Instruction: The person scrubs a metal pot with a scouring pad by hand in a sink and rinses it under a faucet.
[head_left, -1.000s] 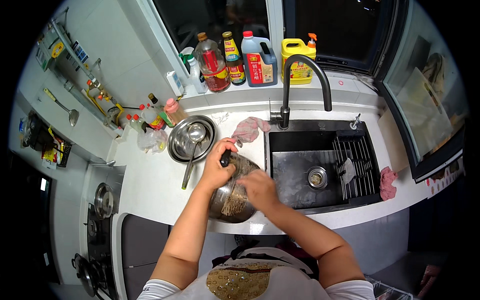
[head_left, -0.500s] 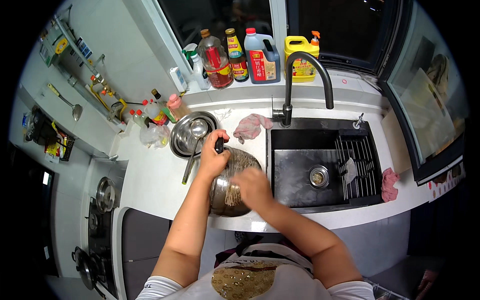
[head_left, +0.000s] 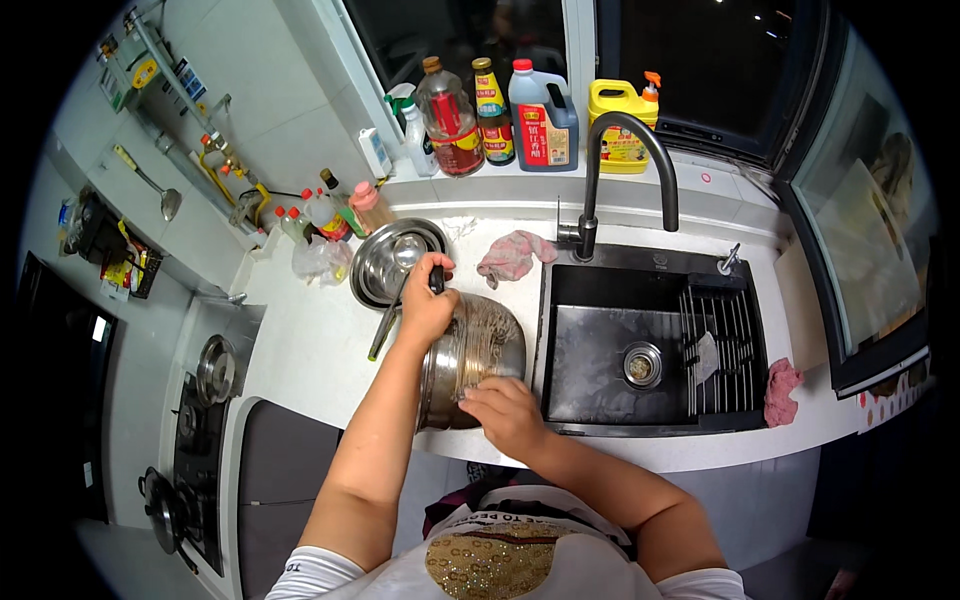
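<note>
A steel pot [head_left: 495, 335] lies tipped on the white counter, left of the sink, its side streaked with brownish marks. My left hand [head_left: 428, 312] is closed round the pot's black handle [head_left: 437, 279] at the far side. Against the near part of the streaked surface my right hand [head_left: 508, 410] presses with bent fingertips. Whatever those fingers pinch, if anything, is too small to make out. Beyond my left hand sits a steel bowl [head_left: 372, 272], with a ladle [head_left: 407, 250] resting in it.
Right of the pot is a black sink [head_left: 590, 350] with a faucet [head_left: 667, 190] and a drying rack [head_left: 735, 350]. A pinkish cloth [head_left: 515, 257] lies behind the pot, another cloth [head_left: 782, 390] beyond the sink. Bottles, including a blue-grey jug [head_left: 545, 120], line the windowsill.
My right hand has moved down and slightly left over the pot's surface, from a blurred position. My left hand keeps its hold on the handle. The whole view has shifted slightly.
</note>
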